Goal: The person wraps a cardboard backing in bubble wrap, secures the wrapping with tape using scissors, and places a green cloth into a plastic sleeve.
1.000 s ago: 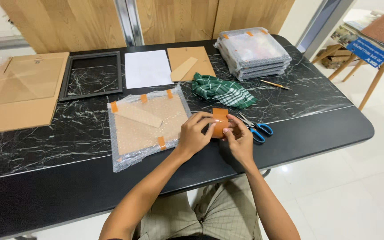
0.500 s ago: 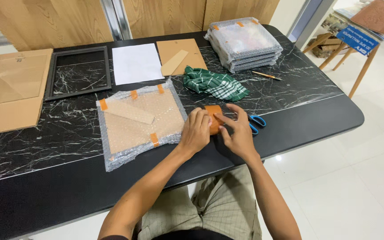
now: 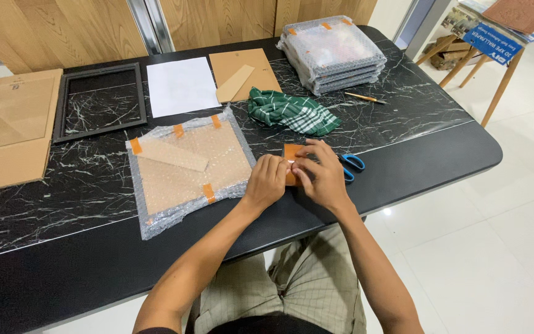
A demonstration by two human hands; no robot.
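Note:
Both of my hands meet over a small orange roll of tape (image 3: 291,153) at the near edge of the black marble table (image 3: 403,117). My left hand (image 3: 267,180) curls around its near left side. My right hand (image 3: 320,175) covers its right side, fingertips pinching at the top of it. Only part of the tape shows between the fingers. Just left lies a flat brown board wrapped in bubble wrap (image 3: 186,168) and taped with orange strips. Blue-handled scissors (image 3: 351,166) peek out from behind my right hand.
A green checked cloth (image 3: 293,112) lies beyond my hands. Further back are a stack of bubble-wrapped packs (image 3: 332,52), a pencil (image 3: 364,97), a brown backing board (image 3: 245,75), a white sheet (image 3: 181,85), a black frame (image 3: 99,102) and cardboard (image 3: 8,127) at the left.
My hands stay on the orange tape with only small finger shifts. The head camera has tilted, so the table sits slightly differently in view.

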